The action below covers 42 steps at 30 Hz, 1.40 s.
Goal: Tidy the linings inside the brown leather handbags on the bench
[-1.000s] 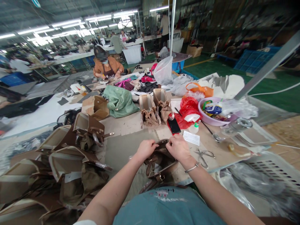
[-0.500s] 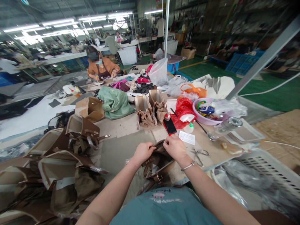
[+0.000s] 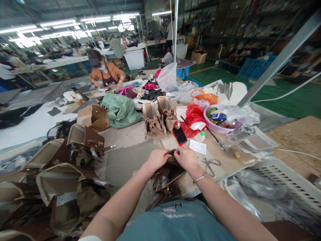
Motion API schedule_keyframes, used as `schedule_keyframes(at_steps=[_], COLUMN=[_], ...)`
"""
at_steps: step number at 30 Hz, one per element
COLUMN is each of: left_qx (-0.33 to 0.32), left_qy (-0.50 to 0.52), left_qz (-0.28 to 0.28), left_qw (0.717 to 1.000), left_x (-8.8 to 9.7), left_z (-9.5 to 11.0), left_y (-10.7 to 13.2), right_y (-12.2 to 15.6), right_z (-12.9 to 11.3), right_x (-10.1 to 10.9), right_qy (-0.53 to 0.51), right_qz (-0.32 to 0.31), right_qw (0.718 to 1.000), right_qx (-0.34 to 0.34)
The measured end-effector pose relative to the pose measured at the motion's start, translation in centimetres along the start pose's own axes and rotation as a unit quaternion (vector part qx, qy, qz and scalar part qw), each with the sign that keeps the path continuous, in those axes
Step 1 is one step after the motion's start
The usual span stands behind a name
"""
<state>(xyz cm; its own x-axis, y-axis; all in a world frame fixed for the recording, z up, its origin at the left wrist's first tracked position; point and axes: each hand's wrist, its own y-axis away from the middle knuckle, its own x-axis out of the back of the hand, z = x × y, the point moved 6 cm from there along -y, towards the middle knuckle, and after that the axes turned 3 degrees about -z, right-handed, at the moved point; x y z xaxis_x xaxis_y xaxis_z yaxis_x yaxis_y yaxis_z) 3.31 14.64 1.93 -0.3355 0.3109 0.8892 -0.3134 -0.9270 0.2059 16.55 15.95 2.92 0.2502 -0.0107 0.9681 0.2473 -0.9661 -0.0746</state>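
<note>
A brown handbag (image 3: 167, 179) stands open on the table right in front of my body, a buckled strap on its near side. My left hand (image 3: 158, 158) pinches the far rim of the bag from the left. Close beside it, my right hand (image 3: 186, 157) grips the same rim, with a bracelet on the wrist. The fingertips of both hands almost meet on the edge; what lies under them is partly hidden. To the right of the bag are metal scissors (image 3: 212, 164) and a paper slip (image 3: 198, 147). A black phone (image 3: 180, 135) lies beyond my hands.
Several brown bags (image 3: 67, 182) crowd the left side. Two tan bags (image 3: 152, 117) stand ahead, near a green sack (image 3: 121, 110). A purple basin (image 3: 218, 128), a clear jar (image 3: 238, 136) and a white crate (image 3: 283, 177) are on the right. A co-worker (image 3: 107, 72) sits across the table.
My left hand has slid right along the bag's rim, closer to my right hand. The whole view has shifted slightly. Across the table, the co-worker's hands have moved.
</note>
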Motion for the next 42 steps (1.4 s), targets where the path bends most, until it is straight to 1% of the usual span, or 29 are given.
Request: schedule_keyframes(at_steps=[3, 8, 14, 16, 19, 21, 28, 31, 34, 37, 39, 42], left_qx=[0.003, 0.034, 0.052, 0.044, 0.005, -0.016, -0.005, -0.015, -0.020, -0.033, -0.041, -0.022], left_qy=[0.011, 0.040, -0.002, 0.005, 0.041, 0.046, -0.008, -0.018, -0.022, -0.014, -0.015, -0.046], left_qz=[0.016, 0.019, 0.029, 0.040, 0.055, 0.058, 0.058, 0.055, 0.052, 0.048, 0.038, 0.019], left_qw=[1.000, 0.998, 0.998, 0.998, 0.998, 0.997, 0.998, 0.998, 0.998, 0.998, 0.998, 0.998], left_x=[-0.3, -0.6, -0.8, -0.9, -0.9, -0.9, -1.0, -1.0, -1.0, -1.0, -1.0, -1.1], left_z=[0.1, -0.7, -0.7, -0.5, -0.1, 0.0, 0.2, 0.6, 0.7, 0.7, 0.7, 0.7], left_y=[-0.3, -0.6, -0.9, -0.9, -0.7, -0.7, -0.9, -1.0, -1.1, -1.2, -1.3, -1.5], right_y=[0.0, -0.1, -0.4, -0.4, -0.3, -0.3, -0.4, -0.5, -0.5, -0.4, -0.4, 0.2], right_z=[0.2, -0.1, -0.1, -0.1, 0.0, -0.1, -0.3, -0.1, 0.0, 0.0, 0.0, 0.7], right_x=[0.0, -0.1, -0.3, -0.2, -0.1, 0.0, -0.2, -0.4, -0.4, -0.2, 0.1, 1.1], right_qy=[-0.003, -0.013, -0.011, -0.011, -0.013, -0.012, -0.008, -0.008, -0.014, -0.037, -0.073, -0.149], right_qz=[0.000, -0.006, -0.013, -0.010, -0.009, -0.011, -0.013, -0.022, -0.016, -0.006, 0.004, 0.042], right_qw=[1.000, 1.000, 1.000, 1.000, 1.000, 1.000, 1.000, 1.000, 1.000, 0.999, 0.997, 0.988], right_qx=[-0.002, -0.001, -0.008, -0.010, -0.011, -0.010, -0.009, -0.012, -0.011, -0.003, 0.013, 0.014])
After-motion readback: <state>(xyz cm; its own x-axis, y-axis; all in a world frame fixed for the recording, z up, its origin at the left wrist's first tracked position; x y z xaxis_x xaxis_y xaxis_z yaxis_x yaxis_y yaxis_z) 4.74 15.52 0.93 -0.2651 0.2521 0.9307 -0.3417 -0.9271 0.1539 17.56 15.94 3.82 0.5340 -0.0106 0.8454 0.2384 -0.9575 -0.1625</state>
